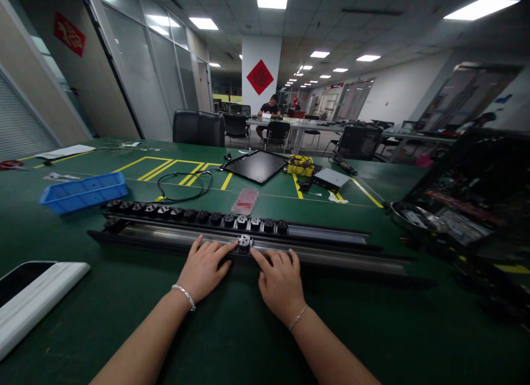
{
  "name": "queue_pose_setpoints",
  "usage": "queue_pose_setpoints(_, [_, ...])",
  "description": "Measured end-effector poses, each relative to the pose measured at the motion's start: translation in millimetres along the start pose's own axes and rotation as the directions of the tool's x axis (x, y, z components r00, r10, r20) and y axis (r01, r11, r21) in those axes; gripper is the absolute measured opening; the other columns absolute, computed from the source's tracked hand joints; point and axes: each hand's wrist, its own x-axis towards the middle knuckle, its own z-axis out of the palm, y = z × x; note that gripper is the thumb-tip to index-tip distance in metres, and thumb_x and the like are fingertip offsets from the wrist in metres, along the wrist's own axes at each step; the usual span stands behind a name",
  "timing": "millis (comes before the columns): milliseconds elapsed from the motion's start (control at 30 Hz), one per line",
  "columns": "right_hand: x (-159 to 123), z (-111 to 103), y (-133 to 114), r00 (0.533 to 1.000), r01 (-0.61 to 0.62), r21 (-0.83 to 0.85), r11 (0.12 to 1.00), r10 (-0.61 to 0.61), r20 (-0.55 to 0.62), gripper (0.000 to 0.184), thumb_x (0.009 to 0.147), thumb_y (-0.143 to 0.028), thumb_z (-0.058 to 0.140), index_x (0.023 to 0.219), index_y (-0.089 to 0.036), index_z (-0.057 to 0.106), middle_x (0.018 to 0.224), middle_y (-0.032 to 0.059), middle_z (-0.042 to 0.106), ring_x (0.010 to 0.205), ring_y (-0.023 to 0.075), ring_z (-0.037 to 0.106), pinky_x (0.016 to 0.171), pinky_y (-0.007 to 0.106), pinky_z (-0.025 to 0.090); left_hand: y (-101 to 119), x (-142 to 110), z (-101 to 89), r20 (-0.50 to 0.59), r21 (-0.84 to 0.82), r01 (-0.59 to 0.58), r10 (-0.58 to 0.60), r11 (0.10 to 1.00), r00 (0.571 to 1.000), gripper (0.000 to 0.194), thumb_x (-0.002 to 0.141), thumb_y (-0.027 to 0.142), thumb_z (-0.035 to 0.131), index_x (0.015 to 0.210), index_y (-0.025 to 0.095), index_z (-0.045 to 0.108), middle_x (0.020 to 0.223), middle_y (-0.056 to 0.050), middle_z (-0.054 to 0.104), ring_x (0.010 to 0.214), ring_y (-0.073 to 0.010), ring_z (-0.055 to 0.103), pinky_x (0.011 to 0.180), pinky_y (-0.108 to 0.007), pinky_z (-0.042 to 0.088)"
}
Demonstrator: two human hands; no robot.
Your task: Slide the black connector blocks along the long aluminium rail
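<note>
The left hand point(202, 269) is fanned out, its index fingertip at the left side of a small black-and-silver square block point(244, 240) sitting in a long black channel point(306, 256) with a shiny metal floor; the right hand point(284, 288), loosely spread, sets its index fingertip at or just beside the block's right side. The block looks light and stiff, probably hard plastic, best taken by those two sides; the smooth floor may let it slide, and the raised edges likely crowd fingers front and back. Around, on the green desk point(136, 297): a blue ribbed plastic bin point(86, 194), a looped black cable point(182, 201), a second black rail point(327, 232) with a row of dark square blocks point(215, 218) blocking the far side, and a flat grey box point(331, 179).
</note>
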Motion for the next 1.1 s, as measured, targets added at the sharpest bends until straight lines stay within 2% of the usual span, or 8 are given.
queue_pose_setpoints(233, [5.4,-4.1,-6.3,0.997,-0.017,-0.064,0.998,0.022,0.076,0.049,0.081,-0.025,0.043,0.128,-0.041,0.042,0.11,0.0021,0.056,0.101,0.0199,0.044,0.099,0.046,0.014,-0.9,0.2,1.0,0.0,0.01,-0.005,0.005,1.0,1.0,0.044,0.082,0.028,0.049,0.126,0.034,0.046,0.092,0.001,0.06,0.092,-0.0182,0.054,0.105,-0.048,0.015])
queue_pose_setpoints(500, [5.3,-4.3,-5.8,0.996,-0.033,-0.037,0.999,0.036,0.077,0.049,0.08,-0.024,0.044,0.127,-0.041,0.043,0.102,0.0017,0.057,0.095,0.0192,0.044,0.098,0.042,0.016,-0.4,-0.1,1.0,-0.004,0.031,-0.007,0.007,0.999,1.0,0.045,0.082,0.028,0.049,0.126,0.034,0.046,0.093,0.001,0.06,0.092,-0.0186,0.054,0.105,-0.048,0.016])
queue_pose_setpoints(1100, [4.8,-4.7,-5.5,0.995,-0.018,-0.086,0.996,0.026,0.096,0.051,0.081,-0.024,0.045,0.129,-0.04,0.041,0.105,0.0025,0.055,0.096,0.0191,0.044,0.098,0.043,0.016,0.1,-0.6,0.5,0.003,0.045,-0.012,0.012,0.999,1.0,0.045,0.082,0.029,0.048,0.127,0.034,0.045,0.091,0.001,0.059,0.09,-0.0187,0.053,0.105,-0.049,0.015])
